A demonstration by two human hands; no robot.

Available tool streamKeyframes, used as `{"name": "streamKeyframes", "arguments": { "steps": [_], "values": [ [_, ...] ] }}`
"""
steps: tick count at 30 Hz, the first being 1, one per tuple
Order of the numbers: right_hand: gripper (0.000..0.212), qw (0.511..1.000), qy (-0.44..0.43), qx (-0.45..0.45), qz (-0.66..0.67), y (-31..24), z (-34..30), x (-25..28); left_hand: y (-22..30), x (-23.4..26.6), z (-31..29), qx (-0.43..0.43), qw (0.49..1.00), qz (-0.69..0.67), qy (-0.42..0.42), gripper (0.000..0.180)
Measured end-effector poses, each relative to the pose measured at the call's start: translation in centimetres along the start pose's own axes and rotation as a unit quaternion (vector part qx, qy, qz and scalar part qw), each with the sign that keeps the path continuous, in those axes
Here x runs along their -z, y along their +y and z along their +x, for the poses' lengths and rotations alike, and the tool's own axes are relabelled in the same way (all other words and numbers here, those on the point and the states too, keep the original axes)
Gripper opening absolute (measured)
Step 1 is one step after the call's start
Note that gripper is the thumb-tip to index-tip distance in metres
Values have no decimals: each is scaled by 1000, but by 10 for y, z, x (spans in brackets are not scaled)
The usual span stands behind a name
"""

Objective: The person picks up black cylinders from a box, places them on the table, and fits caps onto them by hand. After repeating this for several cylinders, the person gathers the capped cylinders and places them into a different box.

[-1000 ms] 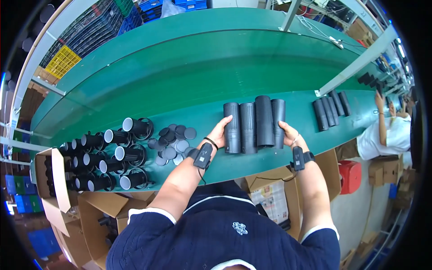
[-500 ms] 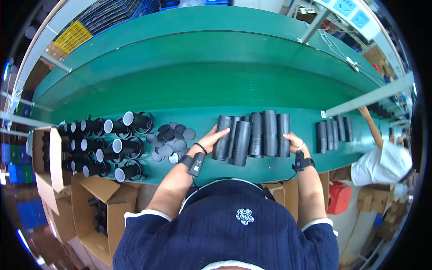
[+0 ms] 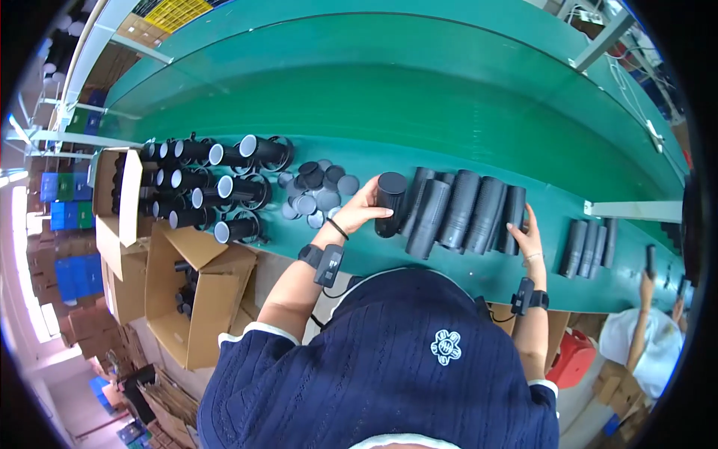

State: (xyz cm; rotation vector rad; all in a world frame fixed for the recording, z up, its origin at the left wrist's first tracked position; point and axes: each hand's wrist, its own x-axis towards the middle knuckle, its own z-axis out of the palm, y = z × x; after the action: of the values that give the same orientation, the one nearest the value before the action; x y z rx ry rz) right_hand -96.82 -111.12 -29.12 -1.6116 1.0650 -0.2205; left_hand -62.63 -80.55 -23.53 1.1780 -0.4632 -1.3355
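My left hand (image 3: 361, 209) is closed around a black cylinder (image 3: 390, 202), thumb across its front. This cylinder is tipped toward upright, its dark round end facing up. To its right, several ribbed black cylinders (image 3: 458, 209) lie side by side on the green table, some overlapping. At the right end of that row, my right hand (image 3: 528, 236) has its fingers apart; its thumb touches the outermost cylinder (image 3: 511, 218). Left of my left hand lies a loose heap of thin dark grey discs (image 3: 327, 198).
Rows of black cylindrical housings with pale ends (image 3: 238, 187) stand at the left. Open cardboard boxes (image 3: 168, 299) sit below the table edge. More black cylinders (image 3: 583, 247) lie at the right, near a co-worker in white (image 3: 643, 344). A red stool (image 3: 572, 358) stands below.
The view has turned, shifting the scene. My left hand has tipped the leftmost cylinder up from lying. My right hand's fingers have spread at the row's end. The co-worker's hand now holds a dark cylinder.
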Motion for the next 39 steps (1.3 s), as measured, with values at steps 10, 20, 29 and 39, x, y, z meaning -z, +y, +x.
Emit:
{"name": "streamKeyframes", "arguments": {
  "steps": [10, 20, 29, 39],
  "values": [
    [43, 965, 96, 187, -154, -99, -13, -47, 0, -5, -31, -102, 977, 184, 16, 78],
    [35, 939, -307, 31, 155, -183, -49, -216, 7, -25, -45, -66, 998, 4, 2, 59],
    [39, 929, -315, 3, 193, -187, -58, -226, -11, -13, -39, -104, 994, 19, 36, 60],
    [39, 889, -374, -70, 254, -181, -44, -217, -3, -15, -39, -142, 973, 179, 37, 59]
  ]
}}
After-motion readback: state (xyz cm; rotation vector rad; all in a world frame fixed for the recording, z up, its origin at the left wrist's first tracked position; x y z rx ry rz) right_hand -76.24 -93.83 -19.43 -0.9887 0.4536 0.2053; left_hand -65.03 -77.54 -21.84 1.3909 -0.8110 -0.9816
